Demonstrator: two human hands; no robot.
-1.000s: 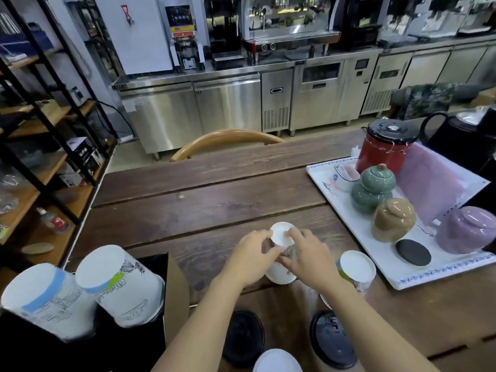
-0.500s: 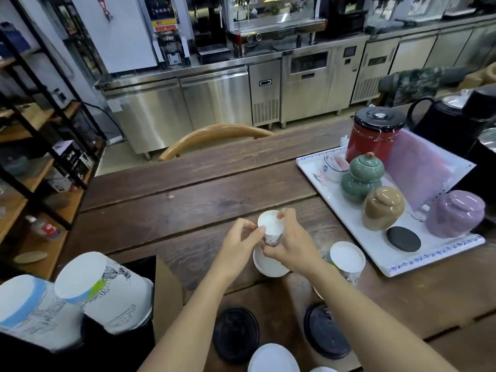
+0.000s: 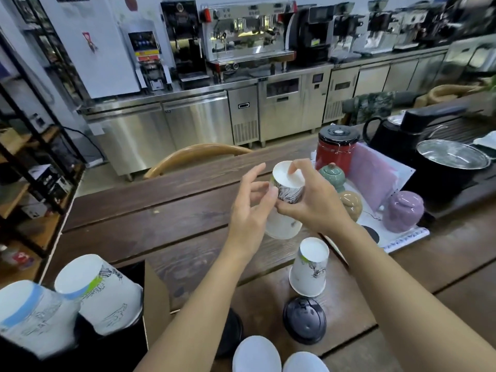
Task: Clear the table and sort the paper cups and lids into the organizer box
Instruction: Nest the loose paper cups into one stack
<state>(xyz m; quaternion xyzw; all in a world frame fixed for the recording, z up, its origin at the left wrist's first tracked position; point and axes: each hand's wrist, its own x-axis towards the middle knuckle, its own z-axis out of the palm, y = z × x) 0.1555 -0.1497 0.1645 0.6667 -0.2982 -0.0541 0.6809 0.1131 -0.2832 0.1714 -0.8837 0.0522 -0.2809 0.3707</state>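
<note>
My right hand [image 3: 312,202] grips an upside-down white paper cup [image 3: 287,183] with black drawings, raised above the table; it sits over a second cup [image 3: 283,225] nested below. My left hand [image 3: 251,210] is beside them, fingers spread, fingertips touching the cup's side. Another upside-down cup [image 3: 308,267] stands on the table below my right hand. A black lid [image 3: 304,319] lies in front of it; another black lid [image 3: 230,334] is partly hidden by my left arm. The organizer box [image 3: 154,299] at lower left holds two stacks of upside-down cups [image 3: 99,288].
Two white cup bottoms [image 3: 256,354] show at the bottom edge. A white tray [image 3: 402,237] on the right carries ceramic jars, a red canister [image 3: 336,149] and a pink sheet. Black kettles and a pot stand far right. A wooden chair back [image 3: 193,155] sits behind the table.
Both hands lifted the nested cups off the table and up toward the camera. My left hand loosened its grip and opened its fingers.
</note>
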